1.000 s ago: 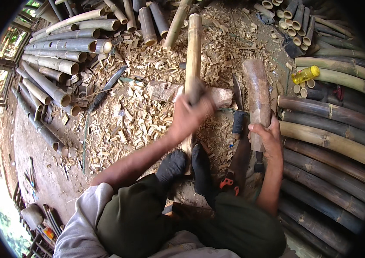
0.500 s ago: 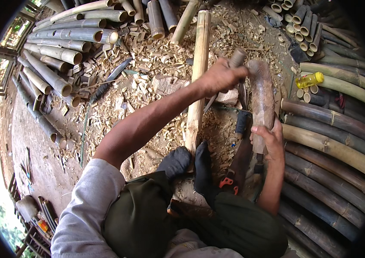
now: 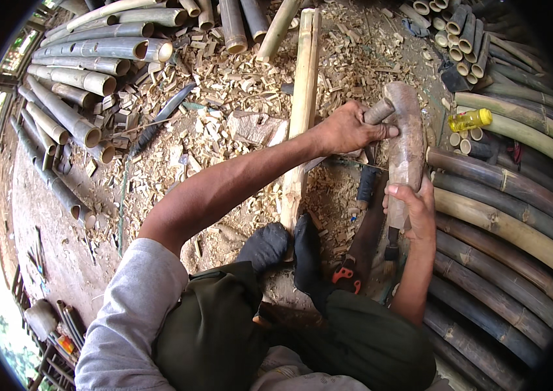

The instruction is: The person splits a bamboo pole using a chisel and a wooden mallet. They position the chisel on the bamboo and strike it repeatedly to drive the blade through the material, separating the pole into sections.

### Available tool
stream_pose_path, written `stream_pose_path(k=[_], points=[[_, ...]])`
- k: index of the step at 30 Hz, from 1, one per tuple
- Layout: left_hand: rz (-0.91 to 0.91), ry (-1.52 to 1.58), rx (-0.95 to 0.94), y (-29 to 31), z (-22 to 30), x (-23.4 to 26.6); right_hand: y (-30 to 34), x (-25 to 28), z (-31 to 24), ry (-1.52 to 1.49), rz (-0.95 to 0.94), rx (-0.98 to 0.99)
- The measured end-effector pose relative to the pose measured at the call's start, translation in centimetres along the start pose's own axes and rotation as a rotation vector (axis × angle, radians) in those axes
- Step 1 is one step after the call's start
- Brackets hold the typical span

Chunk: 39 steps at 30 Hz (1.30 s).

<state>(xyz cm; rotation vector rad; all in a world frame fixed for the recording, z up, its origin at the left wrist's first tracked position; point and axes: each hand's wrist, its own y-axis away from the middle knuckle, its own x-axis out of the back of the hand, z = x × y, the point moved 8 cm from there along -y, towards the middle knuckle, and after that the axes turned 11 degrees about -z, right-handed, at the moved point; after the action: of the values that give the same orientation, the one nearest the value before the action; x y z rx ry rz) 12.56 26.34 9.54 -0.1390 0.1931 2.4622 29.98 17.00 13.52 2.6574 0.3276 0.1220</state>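
Observation:
My left hand (image 3: 348,129) is closed around a round-ended wooden handle (image 3: 379,111). A narrow metal blade (image 3: 314,163) shows on the other side of that fist, so it looks like a chisel. Upright in my right hand (image 3: 418,203) is a thick, club-shaped wooden mallet (image 3: 405,137), gripped low. The handle's end overlaps the mallet's upper part; whether they touch I cannot tell. A long pale squared wooden bar (image 3: 303,85) runs away from between my dark-socked feet (image 3: 267,246), passing behind my left wrist.
Wood chips (image 3: 224,176) cover the ground. A saw with an orange handle (image 3: 347,274) and a black-wrapped handle (image 3: 367,184) lie by my right foot. A knife (image 3: 171,104) lies left. Bamboo poles (image 3: 498,221) line the right, with a yellow bottle (image 3: 470,120); more poles (image 3: 81,79) lie far left.
My left hand has shifted right and down with the handle, which now meets the mallet's outline. The mallet has moved slightly to the right.

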Motion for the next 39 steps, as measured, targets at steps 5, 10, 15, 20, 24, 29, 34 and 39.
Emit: stream_pose_path(k=[5, 10, 15, 20, 24, 29, 34, 39], points=[[0.001, -0.062, -0.117, 0.3, 0.0, -0.1, 0.5, 0.2, -1.4, 0.019, 0.017, 0.018], [0.046, -0.134, -0.094, 1.9, -0.1, 0.5, 3.9, 6.6, -13.6, 0.333, 0.172, 0.348], [0.059, -0.126, -0.090, 2.4, 1.5, 0.6, 5.8, 10.8, -24.3, 0.185, 0.474, 0.765], [0.151, -0.279, -0.198, 3.8, 1.6, 0.0, -1.8, -2.1, -15.8, 1.323, 0.028, 0.445], [0.045, -0.148, -0.012, 2.9, -0.8, 1.0, 1.6, -0.8, -20.1, 0.652, -0.030, 0.480], [-0.081, -0.197, -0.007, 1.0, 0.3, -1.8, 5.6, 7.2, -21.3, 0.387, 0.415, 0.456], [0.044, -0.232, -0.207, 1.7, 1.0, -0.7, -0.5, -1.1, -12.4, 1.180, 0.040, 0.563], [0.186, -0.291, 0.212, -0.1, -3.0, 1.3, 0.5, -0.2, -11.8, 0.431, -0.011, 0.319]])
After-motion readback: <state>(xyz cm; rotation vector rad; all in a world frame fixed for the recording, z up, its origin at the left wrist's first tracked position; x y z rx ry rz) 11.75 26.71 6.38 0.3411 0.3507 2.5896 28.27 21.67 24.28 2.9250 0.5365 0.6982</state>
